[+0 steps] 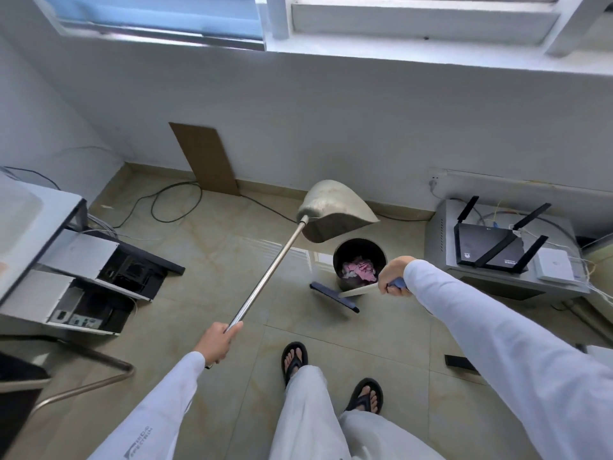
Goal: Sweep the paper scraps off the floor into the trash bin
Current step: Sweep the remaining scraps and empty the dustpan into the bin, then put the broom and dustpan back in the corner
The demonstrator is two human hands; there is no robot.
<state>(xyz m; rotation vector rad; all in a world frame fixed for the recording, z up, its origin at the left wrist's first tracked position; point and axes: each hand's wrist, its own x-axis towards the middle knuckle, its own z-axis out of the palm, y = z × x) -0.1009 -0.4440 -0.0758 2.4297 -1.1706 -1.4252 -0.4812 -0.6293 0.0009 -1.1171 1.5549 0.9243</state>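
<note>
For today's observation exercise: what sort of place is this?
Probably an office or equipment room: a router on a grey cabinet, opened computer cases, and cables on the floor.

Daylight pours in from the windows (pixel 159 14) above me, so the room is bright and evenly lit. The pale wall (pixel 331 121) looks washed out and soft. The floor tiles (pixel 205 247) carry a streaky glare near the trash bin (pixel 360 263). Shadows are faint and short under my sandals (pixel 294 358). The wide lens bends straight lines at the edges, and my sleeves (pixel 497 343) smear slightly.
</note>
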